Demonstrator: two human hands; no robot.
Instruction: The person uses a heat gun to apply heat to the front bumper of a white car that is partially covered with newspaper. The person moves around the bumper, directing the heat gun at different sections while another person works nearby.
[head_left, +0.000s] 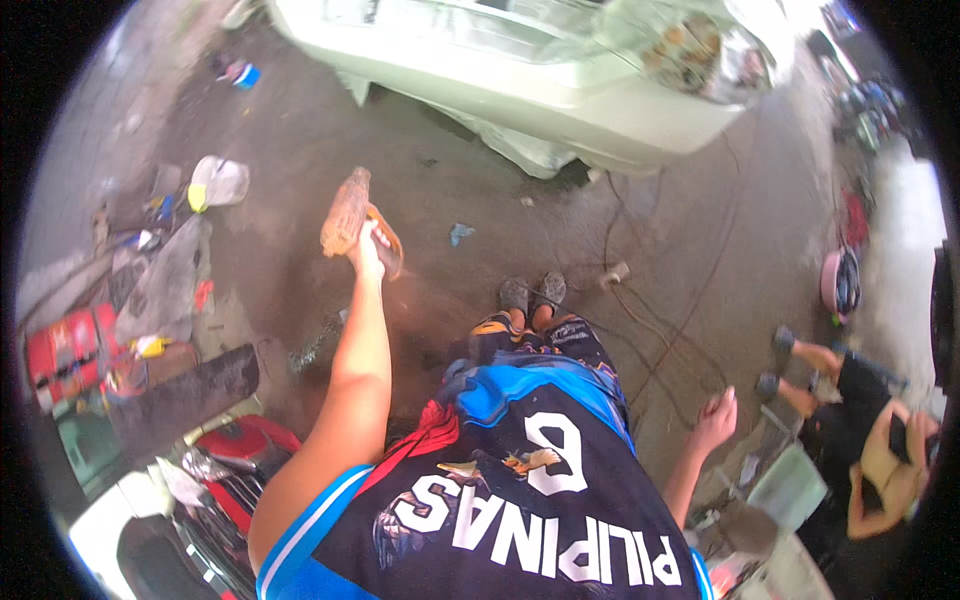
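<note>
Out in front and to the left, my left hand (370, 255) is closed around the handle of a worn orange-brown power tool (346, 212). The tool has a thick body, a narrower front end and a curved handle; its exact kind is not clear. Its front end points away from me, above the floor. My right hand (715, 418) hangs low at my right side with its fingers curled in, and nothing shows in it. Ahead stands a white car body (560, 95), apart from both hands, with plastic sheeting over parts of it.
Cables (650, 320) snake over the dark floor at right, near my feet (530, 292). A white container (228, 182), a red case (75, 345) and car parts crowd the left. Another person (880, 450) sits at far right beside a pink basin (833, 282).
</note>
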